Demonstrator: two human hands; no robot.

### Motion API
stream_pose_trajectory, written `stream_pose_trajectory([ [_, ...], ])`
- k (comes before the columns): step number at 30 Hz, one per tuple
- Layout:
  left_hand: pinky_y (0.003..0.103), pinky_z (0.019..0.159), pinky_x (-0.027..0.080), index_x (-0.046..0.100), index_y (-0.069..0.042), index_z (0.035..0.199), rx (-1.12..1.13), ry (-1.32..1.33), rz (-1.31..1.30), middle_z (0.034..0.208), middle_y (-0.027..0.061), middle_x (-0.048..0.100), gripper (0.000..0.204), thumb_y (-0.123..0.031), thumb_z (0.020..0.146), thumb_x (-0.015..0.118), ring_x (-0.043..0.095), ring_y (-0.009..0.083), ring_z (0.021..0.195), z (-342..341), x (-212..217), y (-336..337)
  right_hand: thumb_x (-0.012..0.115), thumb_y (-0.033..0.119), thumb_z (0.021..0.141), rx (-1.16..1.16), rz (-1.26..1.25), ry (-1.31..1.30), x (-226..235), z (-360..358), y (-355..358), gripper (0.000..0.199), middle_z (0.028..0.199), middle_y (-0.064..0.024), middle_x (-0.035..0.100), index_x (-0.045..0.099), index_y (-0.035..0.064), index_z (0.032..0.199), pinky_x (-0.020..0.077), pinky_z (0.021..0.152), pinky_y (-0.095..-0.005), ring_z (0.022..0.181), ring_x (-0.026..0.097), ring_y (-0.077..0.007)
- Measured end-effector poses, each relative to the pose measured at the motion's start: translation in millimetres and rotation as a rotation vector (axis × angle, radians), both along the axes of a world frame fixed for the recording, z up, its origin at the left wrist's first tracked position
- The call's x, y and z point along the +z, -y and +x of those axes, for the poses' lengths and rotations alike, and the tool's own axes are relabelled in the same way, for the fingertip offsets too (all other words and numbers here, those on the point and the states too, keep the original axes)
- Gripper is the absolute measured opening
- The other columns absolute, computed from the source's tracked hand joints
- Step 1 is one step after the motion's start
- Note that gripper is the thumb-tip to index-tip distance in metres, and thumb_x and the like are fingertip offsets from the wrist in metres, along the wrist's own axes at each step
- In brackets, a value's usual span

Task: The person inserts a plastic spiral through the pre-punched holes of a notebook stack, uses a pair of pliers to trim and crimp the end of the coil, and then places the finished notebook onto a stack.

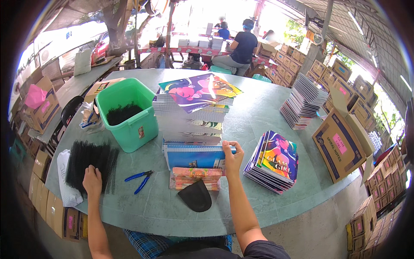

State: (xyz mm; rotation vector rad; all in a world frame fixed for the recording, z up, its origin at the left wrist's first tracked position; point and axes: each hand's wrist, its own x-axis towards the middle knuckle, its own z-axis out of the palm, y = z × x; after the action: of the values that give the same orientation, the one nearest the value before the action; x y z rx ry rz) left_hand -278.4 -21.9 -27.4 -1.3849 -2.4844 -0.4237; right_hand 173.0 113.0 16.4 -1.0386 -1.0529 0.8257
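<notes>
My right hand (233, 156) grips the right end of a blue-covered notebook (189, 156), thumb and fingers closed on it. The notebook stands on its long edge, in front of a tall stack of loose sheets (189, 121) topped with colourful covers (202, 90). My left hand (92, 180) rests on a pile of black spiral binding coils (88, 159), its fingers bent and pinching at the coils. Between the hands lie blue-handled cutting pliers (140, 178). A pink-and-orange printed block (196, 176) and a black curved pad (196, 197) sit just before the notebook.
A green bin (144, 125) with black coils stands back left. To the right are a pile of finished spiral notebooks (276, 159), a taller notebook stack (302, 103) and an open carton (338, 144). People (243, 47) sit at a far table; cartons are stacked along the right.
</notes>
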Motion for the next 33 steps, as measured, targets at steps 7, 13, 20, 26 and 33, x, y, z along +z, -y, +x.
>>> stream_pose_trajectory([
  [7, 0.037, 0.070, 0.046, 0.055, 0.000, 0.093, -0.150, 0.017, 0.626, 0.089, 0.0144, 0.053, 0.016, -0.016, 0.091, 0.052, 0.056, 0.0281, 0.081, -10, 11, 6, 0.060, 0.023, 0.086, 0.141, 0.115, -0.015, -3, 3, 21, 0.023, 0.073, 0.0002, 0.058, 0.061, 0.0012, 0.091, 0.0356, 0.067, -0.0200, 0.073, 0.047, -0.0052],
  [13, 0.027, 0.087, 0.044, 0.055, 0.000, 0.110, -0.421, 0.867, 1.259, 0.101, 0.0088, 0.058, 0.033, -0.004, 0.080, 0.068, 0.056, 0.0168, 0.095, 43, 88, -5, 0.061, 0.017, 0.085, 0.065, -0.019, -0.038, -5, -4, 9, 0.016, 0.076, 0.0000, 0.057, 0.062, 0.0010, 0.084, 0.0367, 0.067, -0.0197, 0.074, 0.049, -0.0062],
  [20, 0.022, 0.054, 0.041, 0.057, -0.002, 0.100, -0.520, 1.541, 1.094, 0.073, 0.0013, 0.057, 0.013, -0.009, 0.088, 0.058, 0.050, 0.0104, 0.056, 107, 77, -74, 0.062, 0.013, 0.084, -0.006, 0.048, -0.072, -2, -8, 7, 0.015, 0.074, -0.0015, 0.056, 0.059, -0.0006, 0.079, 0.0402, 0.065, -0.0215, 0.070, 0.049, -0.0079],
  [26, 0.039, 0.087, 0.038, 0.056, -0.002, 0.110, -0.642, 0.873, 0.894, 0.111, 0.0108, 0.053, 0.035, -0.032, 0.094, 0.045, 0.048, 0.0221, 0.102, 213, 9, -74, 0.062, 0.014, 0.084, -0.137, 0.118, 0.072, -6, -17, 4, 0.016, 0.075, -0.0035, 0.058, 0.060, -0.0020, 0.082, 0.0412, 0.066, -0.0234, 0.071, 0.051, -0.0099],
  [33, 0.045, 0.102, 0.027, 0.050, -0.003, 0.124, -0.879, 0.159, 0.461, 0.131, 0.0177, 0.044, 0.057, -0.042, 0.083, 0.056, 0.038, 0.0358, 0.122, 212, 56, -61, 0.061, 0.019, 0.085, -0.023, 0.079, 0.063, -3, -14, 6, 0.022, 0.084, -0.0099, 0.063, 0.058, -0.0003, 0.095, 0.0387, 0.079, -0.0245, 0.080, 0.055, -0.0125],
])
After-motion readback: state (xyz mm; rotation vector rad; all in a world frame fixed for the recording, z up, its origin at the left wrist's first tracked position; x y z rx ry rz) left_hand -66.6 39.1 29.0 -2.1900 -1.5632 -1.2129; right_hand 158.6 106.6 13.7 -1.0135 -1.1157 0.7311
